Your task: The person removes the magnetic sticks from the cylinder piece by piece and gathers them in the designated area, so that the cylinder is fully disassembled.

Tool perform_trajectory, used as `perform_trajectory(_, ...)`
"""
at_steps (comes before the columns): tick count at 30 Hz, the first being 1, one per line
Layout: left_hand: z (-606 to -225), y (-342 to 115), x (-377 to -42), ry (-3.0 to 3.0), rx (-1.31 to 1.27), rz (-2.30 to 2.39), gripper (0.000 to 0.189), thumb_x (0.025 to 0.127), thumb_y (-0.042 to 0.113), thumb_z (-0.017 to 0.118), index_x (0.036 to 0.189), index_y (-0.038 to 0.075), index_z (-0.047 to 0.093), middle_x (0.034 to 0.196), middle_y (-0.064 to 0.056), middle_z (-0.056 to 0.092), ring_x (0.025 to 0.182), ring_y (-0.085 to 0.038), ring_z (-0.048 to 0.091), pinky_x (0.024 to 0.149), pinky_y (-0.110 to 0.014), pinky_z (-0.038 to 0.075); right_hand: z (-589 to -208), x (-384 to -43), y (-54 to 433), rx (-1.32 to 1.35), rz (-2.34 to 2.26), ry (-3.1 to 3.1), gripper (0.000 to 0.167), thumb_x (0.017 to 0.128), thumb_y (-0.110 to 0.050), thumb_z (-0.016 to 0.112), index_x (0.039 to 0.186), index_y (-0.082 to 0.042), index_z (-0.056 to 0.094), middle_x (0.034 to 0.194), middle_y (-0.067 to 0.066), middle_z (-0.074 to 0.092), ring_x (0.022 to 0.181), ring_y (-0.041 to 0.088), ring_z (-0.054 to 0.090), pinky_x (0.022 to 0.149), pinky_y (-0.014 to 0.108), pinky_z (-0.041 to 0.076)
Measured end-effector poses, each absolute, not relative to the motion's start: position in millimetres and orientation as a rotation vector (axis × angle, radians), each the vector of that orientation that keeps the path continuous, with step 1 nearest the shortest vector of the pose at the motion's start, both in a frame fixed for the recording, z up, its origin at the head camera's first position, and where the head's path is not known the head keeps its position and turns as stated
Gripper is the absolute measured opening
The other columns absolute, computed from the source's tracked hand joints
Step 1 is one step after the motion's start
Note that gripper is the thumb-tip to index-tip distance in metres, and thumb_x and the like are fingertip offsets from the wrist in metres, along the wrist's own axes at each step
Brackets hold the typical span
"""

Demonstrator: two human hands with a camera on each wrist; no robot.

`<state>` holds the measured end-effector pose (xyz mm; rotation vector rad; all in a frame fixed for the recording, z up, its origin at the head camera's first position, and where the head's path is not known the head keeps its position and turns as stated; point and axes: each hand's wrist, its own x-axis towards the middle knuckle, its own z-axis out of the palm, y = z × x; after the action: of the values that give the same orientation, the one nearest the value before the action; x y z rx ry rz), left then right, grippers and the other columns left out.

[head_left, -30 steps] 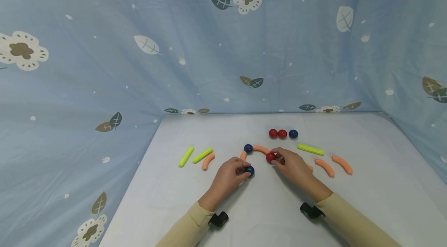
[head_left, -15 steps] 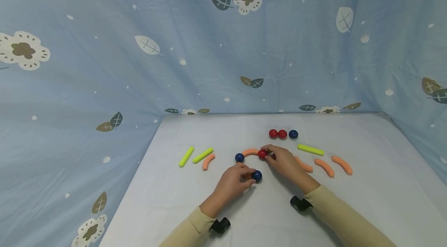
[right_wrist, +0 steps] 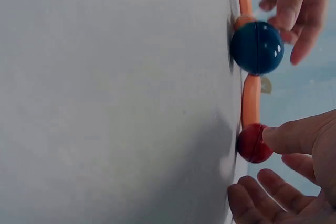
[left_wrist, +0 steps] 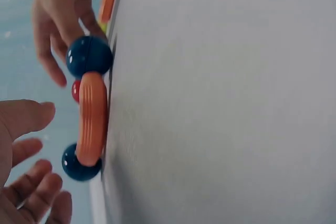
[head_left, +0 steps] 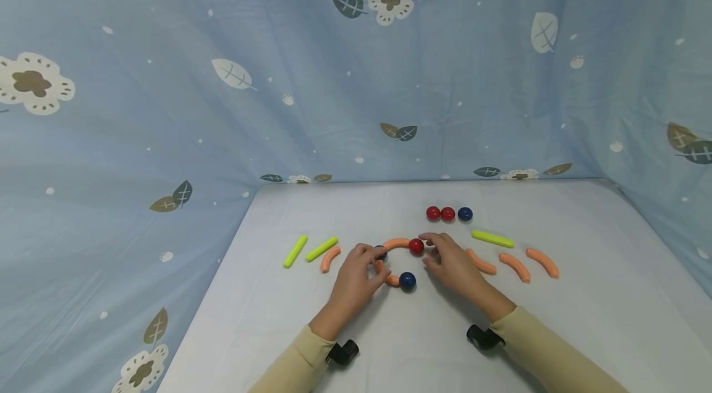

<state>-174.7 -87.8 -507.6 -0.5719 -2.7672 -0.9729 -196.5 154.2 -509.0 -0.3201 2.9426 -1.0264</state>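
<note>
On the white table lies a curved chain: a red ball, an orange curved stick, a blue ball partly hidden by left fingers, a second orange curved stick, and a nearer blue ball. My left hand is spread around the chain's left side, fingertips by the half-hidden blue ball and thumb near the second stick. In the left wrist view a gap shows between that hand and the pieces. To the right of the red ball, my right hand has its fingers parted, holding nothing.
Two red balls and a blue ball sit behind the chain. Two lime sticks and an orange curved stick lie left. A lime stick and three orange curved sticks lie right. A blue patterned curtain hangs behind.
The chain shifted left and nearer as both hands held its balls. Since then the left hand has let go of the near blue ball and drawn back left; the right has released the red ball.
</note>
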Motion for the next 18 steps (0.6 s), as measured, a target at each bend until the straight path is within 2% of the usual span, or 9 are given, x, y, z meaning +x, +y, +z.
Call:
perform_trajectory(4,-510,-94,-181,-2.789,-0.504,-0.916,0.059,0.089,0.034,0.081,0.141,0.015,0.06,0.132,-0.006,0.057,0.121,-0.024,0.057,0.101,-0.043,0.05,-506,-187,151,-0.285,-1.047,2.898,0.05,0.091,-0.012,0.076,0.137,-0.011,0.056,0.125,0.01,0.059,0.109,0.025,0.061,0.091,0.044,0.057)
perform_trajectory(7,-512,-96,-186,-2.832,-0.511,-0.92,0.065,0.09,0.038,0.079,0.146,0.014,0.056,0.141,-0.008,0.054,0.13,-0.027,0.054,0.107,-0.045,0.047,-505,-180,149,-0.345,-1.05,2.87,0.044,0.09,-0.011,0.076,0.132,-0.011,0.06,0.12,0.007,0.061,0.105,0.022,0.062,0.089,0.042,0.057)
perform_trajectory(12,-513,-98,-188,-2.885,-0.539,-0.924,0.068,0.089,0.04,0.079,0.147,0.014,0.055,0.145,-0.008,0.053,0.132,-0.028,0.053,0.108,-0.045,0.045,-504,-171,145,-0.502,-1.03,2.813,0.045,0.088,-0.007,0.078,0.13,-0.016,0.064,0.118,0.0,0.064,0.101,0.016,0.062,0.088,0.037,0.057)
perform_trajectory(18,-517,-97,-190,-2.908,-0.547,-0.88,0.066,0.088,0.039,0.08,0.146,0.019,0.057,0.139,-0.007,0.057,0.126,-0.026,0.056,0.104,-0.044,0.048,-503,-167,144,-0.644,-1.047,2.716,0.048,0.086,-0.011,0.08,0.131,-0.019,0.064,0.121,-0.004,0.064,0.101,0.015,0.062,0.086,0.036,0.057)
